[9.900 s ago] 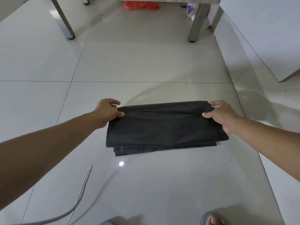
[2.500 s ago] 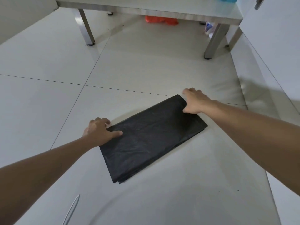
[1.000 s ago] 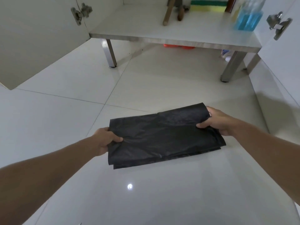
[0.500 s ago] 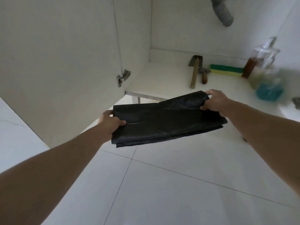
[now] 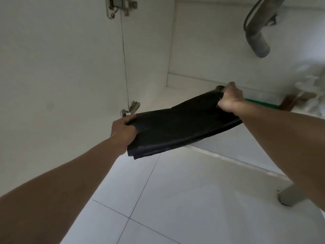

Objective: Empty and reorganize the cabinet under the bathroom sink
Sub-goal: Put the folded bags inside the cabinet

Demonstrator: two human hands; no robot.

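while left hand (image 5: 123, 131) and right hand (image 5: 229, 100) grip its ends, the folded black bag (image 5: 177, 127) slants up rightward.

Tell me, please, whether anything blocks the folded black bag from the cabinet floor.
Nothing visible does. Both hands hold the folded black bag over the cabinet floor's bare left part; the green sponge lies further right, behind the right hand.

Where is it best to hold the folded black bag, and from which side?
Grip the bag at its two short ends, from left and right, as the left hand and right hand do: it is limp, so end grips keep the folds flat.
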